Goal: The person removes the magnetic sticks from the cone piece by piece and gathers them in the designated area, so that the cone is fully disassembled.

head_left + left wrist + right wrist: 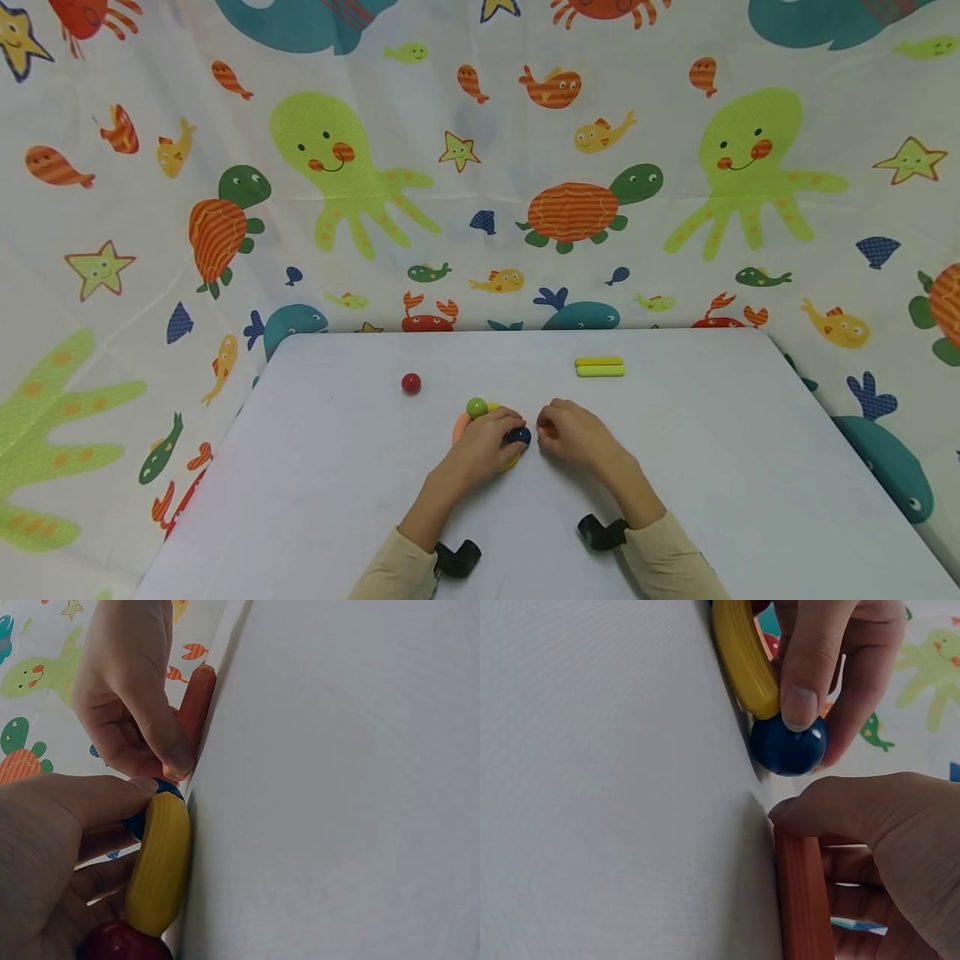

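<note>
Farthest left, a red ball (411, 383) is lying alone on the white table (315, 500), at about ten o'clock from the blue ball (517, 436). Nearer, a pink curved piece (459, 427) is showing at nine o'clock from the blue ball, and a green ball (476, 407) is sitting at ten o'clock, just beside the left hand (487, 442). This hand is pinching the blue ball between thumb and finger. A yellow curved piece (159, 866) is touching the blue ball with one end; by its other end a dark red ball (124, 941) is showing. The balls are looking glossy and hard, so probably they are slippery and willing to roll; a hold across the widest part should be safest.

At three o'clock from the blue ball, the right hand (573, 429) is holding a red stick (804, 900), the thumb pressing near its end. The stick is seeming stiff and light, not fragile, and its ridges should be helping the fingers; its sides are giving good hold. Farthest right, at two o'clock, a yellow stick (599, 362) and a yellow-green stick (600, 372) are lying side by side.
</note>
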Demonstrator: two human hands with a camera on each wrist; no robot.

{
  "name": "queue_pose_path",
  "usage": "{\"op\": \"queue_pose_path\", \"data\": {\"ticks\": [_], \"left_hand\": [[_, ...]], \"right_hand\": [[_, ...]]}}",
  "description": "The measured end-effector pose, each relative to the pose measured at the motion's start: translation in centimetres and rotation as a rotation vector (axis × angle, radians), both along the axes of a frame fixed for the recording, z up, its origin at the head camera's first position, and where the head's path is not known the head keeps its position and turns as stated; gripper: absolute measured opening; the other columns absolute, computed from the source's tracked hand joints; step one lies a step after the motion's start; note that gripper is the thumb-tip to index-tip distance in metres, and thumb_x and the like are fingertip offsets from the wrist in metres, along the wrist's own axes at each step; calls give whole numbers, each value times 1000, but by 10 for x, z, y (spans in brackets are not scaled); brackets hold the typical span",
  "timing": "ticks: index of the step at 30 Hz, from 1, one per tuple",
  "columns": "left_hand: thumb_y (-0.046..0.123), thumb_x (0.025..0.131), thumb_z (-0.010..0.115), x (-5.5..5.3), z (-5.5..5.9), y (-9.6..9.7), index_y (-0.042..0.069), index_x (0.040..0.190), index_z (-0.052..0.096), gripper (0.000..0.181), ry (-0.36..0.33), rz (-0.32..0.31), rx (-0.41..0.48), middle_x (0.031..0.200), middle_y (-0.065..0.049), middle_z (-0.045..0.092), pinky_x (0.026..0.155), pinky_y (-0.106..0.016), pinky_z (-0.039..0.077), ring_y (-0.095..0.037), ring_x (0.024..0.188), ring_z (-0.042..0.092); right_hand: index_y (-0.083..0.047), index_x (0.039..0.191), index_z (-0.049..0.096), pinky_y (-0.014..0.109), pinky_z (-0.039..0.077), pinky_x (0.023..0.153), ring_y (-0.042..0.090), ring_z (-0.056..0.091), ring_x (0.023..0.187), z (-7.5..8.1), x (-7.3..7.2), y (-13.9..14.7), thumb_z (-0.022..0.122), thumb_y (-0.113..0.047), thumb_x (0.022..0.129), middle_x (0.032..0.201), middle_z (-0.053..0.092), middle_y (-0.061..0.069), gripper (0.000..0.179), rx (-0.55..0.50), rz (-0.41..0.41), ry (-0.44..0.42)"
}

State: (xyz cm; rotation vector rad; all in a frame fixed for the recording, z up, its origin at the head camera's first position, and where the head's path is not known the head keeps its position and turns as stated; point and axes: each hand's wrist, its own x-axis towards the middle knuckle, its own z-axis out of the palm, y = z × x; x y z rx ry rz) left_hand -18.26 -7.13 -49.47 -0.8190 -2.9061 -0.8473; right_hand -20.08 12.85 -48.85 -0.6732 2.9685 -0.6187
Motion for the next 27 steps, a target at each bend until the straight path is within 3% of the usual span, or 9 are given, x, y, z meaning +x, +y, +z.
{"op": "queue_pose_path", "data": {"ticks": [14, 27], "left_hand": [[24, 95, 70, 0, 1, -2, 8, 125, 69, 34, -7, -6, 12, 127, -3, 66, 100, -31, 53, -17, 119, 64], [25, 95, 69, 1, 1, -2, 9, 126, 69, 35, -7, -4, 5, 123, -1, 64, 98, -30, 54, -14, 113, 64]], "right_hand": [[-11, 98, 72, 31, 52, 77, 8, 51, 78, -1, -4, 11, 75, -22, 90, 85, 59, -4, 14, -10, 23, -24], [-12, 97, 73, 29, 48, 74, 10, 51, 78, 4, -6, 23, 80, -16, 84, 87, 60, -4, 15, -29, -8, -129]]}}
